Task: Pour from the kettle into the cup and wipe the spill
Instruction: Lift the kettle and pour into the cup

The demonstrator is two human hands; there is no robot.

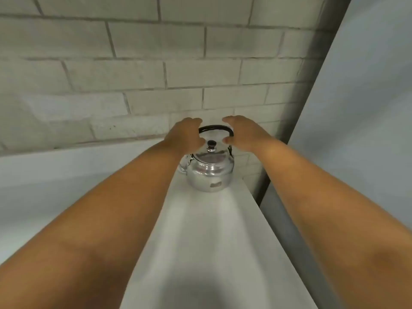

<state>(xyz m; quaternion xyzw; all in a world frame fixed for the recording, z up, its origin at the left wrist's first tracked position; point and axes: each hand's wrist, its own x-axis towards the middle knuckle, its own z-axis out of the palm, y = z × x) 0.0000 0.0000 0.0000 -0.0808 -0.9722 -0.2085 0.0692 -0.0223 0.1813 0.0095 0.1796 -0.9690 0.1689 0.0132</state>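
- One left hand reaches forward at the left of the kettle, its bare forearm running back toward the lower left corner.
- Its fingers are curled loosely and spread wide, just beside the left end of the kettle's handle; whether they touch the handle cannot be told, and they hold nothing.
- One kettle, shiny silver metal, stands upright on the counter at its far end, close to the wall.
- The kettle is the only container in view. Its lid is on, with one dark knob on top, so what is inside cannot be seen.
- One black arched handle stands up over the lid, between the two hands.
- A short spout juts out on the kettle's left side, partly behind the left wrist.
- A small label sits low on the kettle's front; its print is too blurred to read.
- One right hand hovers at the right of the handle, its forearm running back to the lower right.
- Its fingers are open wide, the thumb near the handle's right end, closed on nothing.
- The counter is pale and narrow, stretching from the camera toward a wall of pale grey bricks.
- A plain light panel rises at the far right.
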